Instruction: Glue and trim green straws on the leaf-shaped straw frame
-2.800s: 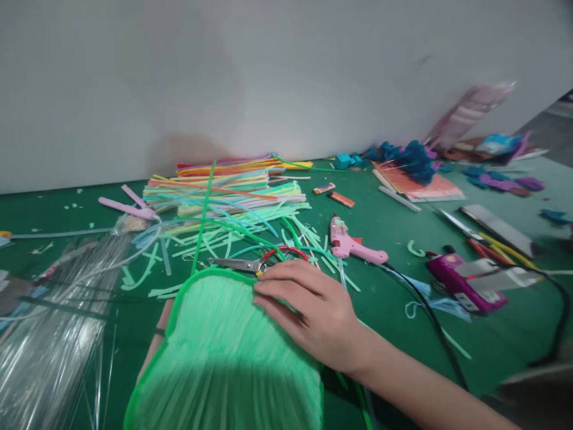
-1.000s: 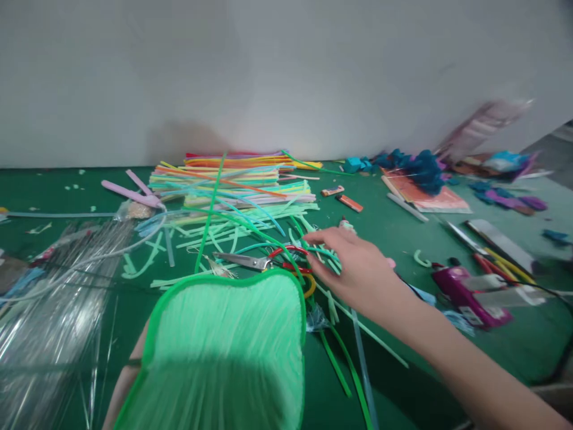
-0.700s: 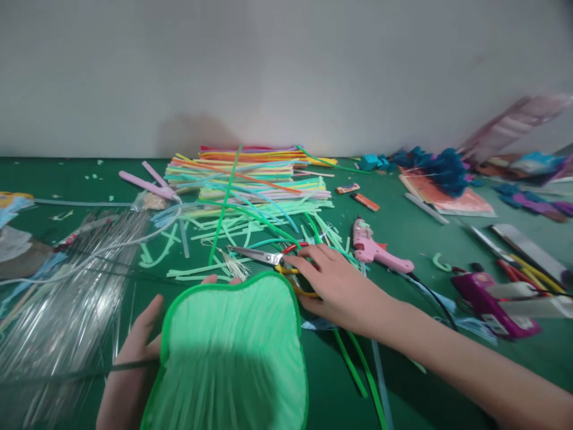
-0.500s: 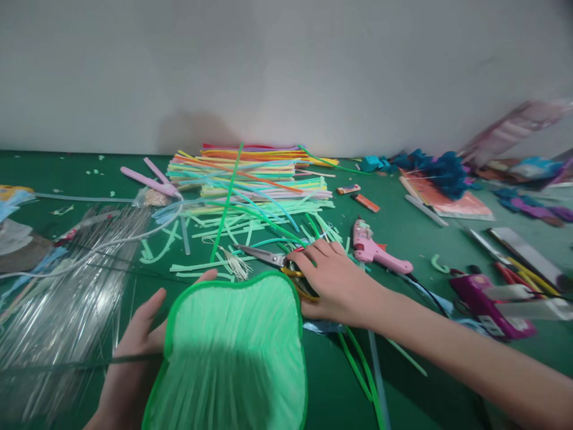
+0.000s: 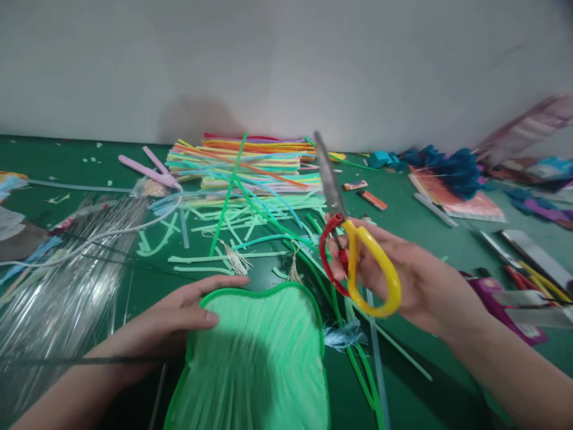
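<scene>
A light green ribbed panel [image 5: 257, 352], wavy along its top and edged in darker green, fills the bottom middle. My left hand [image 5: 179, 319] grips its upper left edge, thumb over the front and fingers behind. In my right hand [image 5: 380, 269] is a pair of scissors [image 5: 333, 191] with one red and one yellow handle loop, lifted above the table. The blades point up and look closed together. Below the scissors lie green pipe cleaners [image 5: 358, 358] and a tuft of pale blue thread [image 5: 344, 334]. Two cream tassels [image 5: 237, 260] rest just beyond the panel.
Bundled coloured pipe cleaners [image 5: 250, 161] lie at the back before a grey wall [image 5: 268, 65]. Clear thin sticks [image 5: 76, 286] and a white cord [image 5: 120, 230] are at left. At right are a lighter [image 5: 372, 200], blue flowers [image 5: 461, 173] and a purple device [image 5: 496, 298].
My right hand has raised the scissors off the table and turned their blades upward. My left thumb has come onto the panel's front, and the panel has shifted slightly right in view.
</scene>
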{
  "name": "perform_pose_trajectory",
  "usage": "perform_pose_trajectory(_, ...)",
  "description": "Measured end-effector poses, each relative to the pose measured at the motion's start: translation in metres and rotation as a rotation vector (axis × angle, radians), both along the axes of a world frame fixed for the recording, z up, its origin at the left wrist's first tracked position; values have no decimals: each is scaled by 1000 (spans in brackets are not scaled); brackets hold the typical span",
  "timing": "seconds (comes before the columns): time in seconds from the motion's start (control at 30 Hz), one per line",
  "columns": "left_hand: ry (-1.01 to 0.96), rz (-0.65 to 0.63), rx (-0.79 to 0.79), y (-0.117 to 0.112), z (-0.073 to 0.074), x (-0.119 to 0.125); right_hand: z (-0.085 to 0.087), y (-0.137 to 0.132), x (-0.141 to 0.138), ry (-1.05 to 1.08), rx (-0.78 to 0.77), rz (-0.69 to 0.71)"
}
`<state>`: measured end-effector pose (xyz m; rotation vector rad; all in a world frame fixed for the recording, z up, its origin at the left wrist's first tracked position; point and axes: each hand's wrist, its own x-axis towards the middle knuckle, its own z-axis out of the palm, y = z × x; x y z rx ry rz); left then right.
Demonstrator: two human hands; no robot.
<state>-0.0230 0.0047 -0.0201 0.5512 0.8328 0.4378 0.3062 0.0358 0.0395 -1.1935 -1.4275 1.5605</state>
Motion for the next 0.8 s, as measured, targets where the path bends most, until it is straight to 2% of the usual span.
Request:
perform_pose_trajectory(0.13,18,-28,-12,13,0,2,-2,-5,3,104,-12,25)
perform_pose_trajectory(0.23,-22,-58,-24,17,5,4,-1,-7,7,3,74,-18)
perform_pose_trajectory(0.33,-100,-93,-37,15,12,5,5,-9,7,-216,199,-125)
perform_pose_trajectory(0.47,-187,-97,-33,10,17,5,14,-15,5,-393,418,-380)
perform_pose_trajectory(0.53,-217,-74,-25,9,17,5,17,-17,7,-443,512,-407)
perform_pose_trajectory(0.6,-206,-37,-31,8,16,4,17,-18,12,-522,638,-293)
perform_pose_trajectory(0.7,-178,15,-34,7,11,1,10,-22,23,-791,796,22)
perform_pose_trajectory(0.8,-176,61,10,6,6,-3,-2,-28,28,-982,807,234)
